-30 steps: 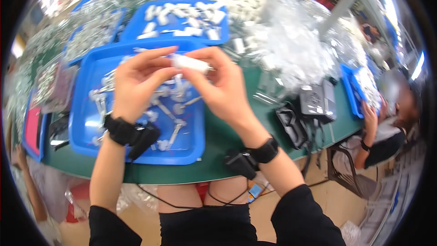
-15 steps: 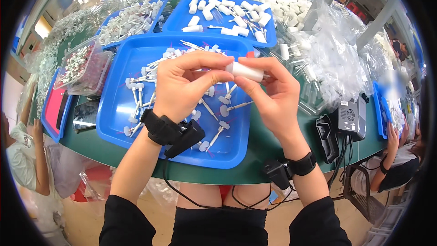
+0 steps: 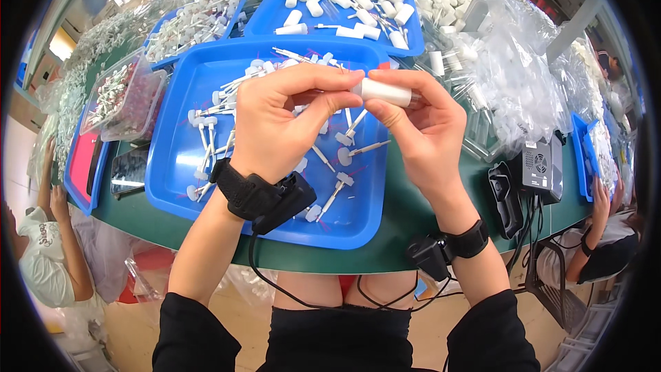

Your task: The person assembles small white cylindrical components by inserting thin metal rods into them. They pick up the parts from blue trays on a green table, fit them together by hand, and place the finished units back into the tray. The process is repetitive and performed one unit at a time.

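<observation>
Above the near blue tray (image 3: 275, 229), a white plastic cylinder (image 3: 387, 92) lies sideways between my two hands. My right hand (image 3: 423, 124) pinches its body with thumb and forefinger. At the cylinder's left end, the thumb and forefinger of my left hand (image 3: 279, 114) are closed on its tip; any small part between them is hidden. In the tray beneath are several small white stick assemblies (image 3: 335, 196) with pale round caps and thin red threads. My hands cover part of them.
Behind stands a second blue tray (image 3: 275, 10) holding white cylinders. Left are a clear plastic box (image 3: 138, 107) of small parts and a dark phone (image 3: 129, 171). Clear plastic bags (image 3: 516, 76) and a black-grey device (image 3: 540, 165) lie right. Co-workers sit on both sides.
Both hands have shifted slightly up and right in view, keeping the same pinch on the cylinder. The trays also sit a little differently in view.
</observation>
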Motion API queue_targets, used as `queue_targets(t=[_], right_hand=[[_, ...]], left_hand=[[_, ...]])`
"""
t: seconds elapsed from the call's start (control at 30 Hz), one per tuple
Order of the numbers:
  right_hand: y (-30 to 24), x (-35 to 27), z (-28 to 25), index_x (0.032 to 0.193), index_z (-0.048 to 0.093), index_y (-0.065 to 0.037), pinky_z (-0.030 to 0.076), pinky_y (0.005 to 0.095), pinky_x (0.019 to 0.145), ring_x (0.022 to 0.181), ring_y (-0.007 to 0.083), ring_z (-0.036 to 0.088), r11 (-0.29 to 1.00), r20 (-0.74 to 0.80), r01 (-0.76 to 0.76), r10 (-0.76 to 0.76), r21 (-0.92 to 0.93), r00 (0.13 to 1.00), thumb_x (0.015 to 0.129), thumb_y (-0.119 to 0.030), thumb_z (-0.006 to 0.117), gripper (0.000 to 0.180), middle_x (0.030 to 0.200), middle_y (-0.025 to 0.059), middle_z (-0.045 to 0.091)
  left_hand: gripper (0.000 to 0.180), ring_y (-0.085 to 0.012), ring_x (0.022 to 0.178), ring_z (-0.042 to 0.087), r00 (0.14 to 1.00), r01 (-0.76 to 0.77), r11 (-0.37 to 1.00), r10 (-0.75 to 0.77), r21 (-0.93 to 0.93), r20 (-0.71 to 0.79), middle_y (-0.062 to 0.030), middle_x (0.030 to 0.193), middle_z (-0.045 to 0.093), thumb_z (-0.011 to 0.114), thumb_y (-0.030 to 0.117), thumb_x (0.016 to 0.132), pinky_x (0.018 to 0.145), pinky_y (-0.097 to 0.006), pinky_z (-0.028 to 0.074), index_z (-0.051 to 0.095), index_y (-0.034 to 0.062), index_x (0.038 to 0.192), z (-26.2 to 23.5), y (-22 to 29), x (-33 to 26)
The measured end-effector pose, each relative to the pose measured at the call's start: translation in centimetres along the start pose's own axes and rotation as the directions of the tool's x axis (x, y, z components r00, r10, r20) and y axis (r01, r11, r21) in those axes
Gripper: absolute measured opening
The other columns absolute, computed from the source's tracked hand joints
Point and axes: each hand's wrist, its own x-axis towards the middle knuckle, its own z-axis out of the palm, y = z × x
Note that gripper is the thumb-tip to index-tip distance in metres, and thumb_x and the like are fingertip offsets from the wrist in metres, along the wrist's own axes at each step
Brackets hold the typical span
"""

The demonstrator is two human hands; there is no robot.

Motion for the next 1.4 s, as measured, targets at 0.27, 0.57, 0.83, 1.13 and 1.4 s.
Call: queue_targets(t=[0.27,0.57,0.83,1.13,1.4], right_hand=[[-0.1,-0.1,0.5,0.098,0.061,0.002,0.049,0.0245,0.076,0.085,0.0133,0.061,0.998,-0.023,0.057,-0.058,-0.028,0.998,0.079,0.000,0.064,0.019,0.091,0.0072,0.063],[0.7,-0.3,0.9,0.092,0.064,-0.002,0.049,0.0252,0.066,0.076,0.0142,0.065,0.993,-0.157,0.071,-0.085,-0.089,0.984,0.076,-0.005,0.065,0.016,0.083,0.0084,0.067],[0.1,-0.5,-0.4,0.094,0.063,-0.001,0.050,0.0269,0.071,0.080,0.0158,0.064,0.983,-0.030,0.144,-0.148,-0.111,0.989,0.076,-0.003,0.065,0.019,0.088,0.0092,0.066],[-0.1,-0.6,0.4,0.096,0.062,0.000,0.051,0.0263,0.073,0.080,0.0144,0.064,0.984,-0.063,0.055,-0.067,-0.169,0.996,0.078,-0.005,0.066,0.020,0.088,0.0087,0.067],[0.9,-0.7,0.8,0.092,0.062,-0.003,0.048,0.0271,0.060,0.072,0.0197,0.064,0.980,-0.118,0.098,-0.120,-0.171,0.986,0.075,-0.009,0.066,0.018,0.085,0.0095,0.066]], left_hand=[[0.018,-0.0146,0.080,0.063,1.000,-0.005,0.993,0.001,-0.121,-0.031,-0.0090,0.091,0.064,0.065,-0.007,0.076,0.069,-0.023,0.053,0.065,-0.0026,0.094,-0.1,0.1,0.3],[0.021,-0.0140,0.082,0.060,1.000,-0.022,0.998,0.021,0.061,0.022,-0.0118,0.092,0.065,0.062,-0.011,0.076,0.073,-0.023,0.047,0.065,-0.0041,0.095,-0.4,-0.3,0.1],[0.019,-0.0122,0.080,0.057,0.997,-0.043,0.998,0.040,0.041,0.071,-0.0099,0.089,0.063,0.061,-0.011,0.077,0.070,-0.022,0.048,0.063,-0.0061,0.095,-0.6,-0.1,0.0],[0.023,-0.0128,0.082,0.058,0.994,-0.022,1.000,0.024,-0.020,0.104,-0.0088,0.089,0.059,0.063,-0.011,0.074,0.072,-0.024,0.049,0.061,-0.0051,0.096,-1.0,-0.4,0.2],[0.021,-0.0132,0.080,0.059,0.998,0.002,1.000,-0.003,0.013,0.062,-0.0106,0.090,0.062,0.062,-0.011,0.075,0.071,-0.023,0.049,0.064,-0.0045,0.095,-0.8,-0.8,0.1]])
